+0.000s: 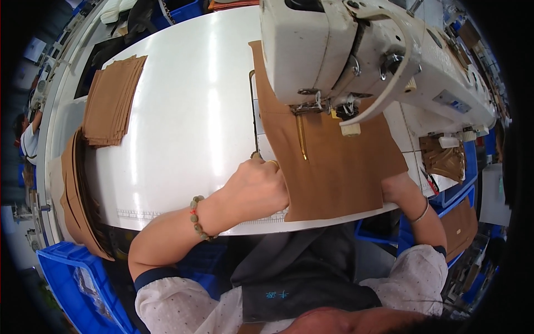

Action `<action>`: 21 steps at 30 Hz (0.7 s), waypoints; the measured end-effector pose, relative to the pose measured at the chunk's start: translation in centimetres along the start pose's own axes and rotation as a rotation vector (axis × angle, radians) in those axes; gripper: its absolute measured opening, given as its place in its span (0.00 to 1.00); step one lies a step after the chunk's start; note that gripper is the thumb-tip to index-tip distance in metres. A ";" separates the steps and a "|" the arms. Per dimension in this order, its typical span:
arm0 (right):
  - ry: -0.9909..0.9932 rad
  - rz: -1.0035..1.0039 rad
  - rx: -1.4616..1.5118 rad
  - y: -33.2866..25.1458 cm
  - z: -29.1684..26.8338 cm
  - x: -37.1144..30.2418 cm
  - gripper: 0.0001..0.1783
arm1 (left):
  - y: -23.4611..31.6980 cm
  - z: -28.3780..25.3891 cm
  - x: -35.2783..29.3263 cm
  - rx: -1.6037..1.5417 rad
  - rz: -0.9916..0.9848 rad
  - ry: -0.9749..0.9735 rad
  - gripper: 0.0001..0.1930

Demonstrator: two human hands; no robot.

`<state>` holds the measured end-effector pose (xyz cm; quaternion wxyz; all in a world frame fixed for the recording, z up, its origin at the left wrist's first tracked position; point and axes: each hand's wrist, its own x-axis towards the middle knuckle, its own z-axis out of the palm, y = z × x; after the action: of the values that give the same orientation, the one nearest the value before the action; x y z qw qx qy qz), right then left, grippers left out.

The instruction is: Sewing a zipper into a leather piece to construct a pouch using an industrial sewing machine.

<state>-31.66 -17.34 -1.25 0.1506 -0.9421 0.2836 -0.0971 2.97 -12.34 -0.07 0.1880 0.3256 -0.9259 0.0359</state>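
Observation:
A brown panel [345, 172], leather or cloth, lies under the head of a white sewing machine [334, 61] and reaches down to the table's near edge. A gold-coloured zipper [301, 136] runs down its upper middle from below the needle area. My left hand [258, 186] is closed at the panel's left edge, a ring on one finger and its fingertips out of sight. At the right edge, my right hand [399, 189] grips the panel, with the fingers partly tucked beneath it. The stitching point itself is hidden by the machine parts.
A stack of brown pieces [114, 103] rests on the white table [183, 122] at far left. More brown panels [78, 195] drape over its left edge. Blue crates [83, 289] stand below left and at right, where brown pieces with gold-coloured parts [444, 158] lie.

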 end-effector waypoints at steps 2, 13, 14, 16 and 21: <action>0.056 -0.042 -0.049 0.3 -0.4 0.0 0.23 | 0.2 -0.3 0.1 -0.008 -0.018 0.001 0.06; 0.535 0.038 -0.125 -4.9 -4.7 5.2 0.05 | 0.3 -2.2 0.1 -0.047 -0.005 -0.201 0.03; 0.447 0.001 -0.071 -6.1 -3.0 5.8 0.11 | 0.3 -2.2 0.2 -0.044 0.011 -0.210 0.03; 0.382 -0.040 -0.020 -7.4 -0.2 6.4 0.16 | 0.3 -2.4 0.2 -0.020 0.013 -0.211 0.03; 0.245 -0.064 -0.196 -8.2 2.2 6.2 0.26 | 0.6 -2.5 -0.2 0.056 0.026 -0.245 0.04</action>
<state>-21.82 -13.83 0.04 0.0188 -0.9419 0.2778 -0.1877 3.58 -11.30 2.16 0.0636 0.3204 -0.9448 0.0242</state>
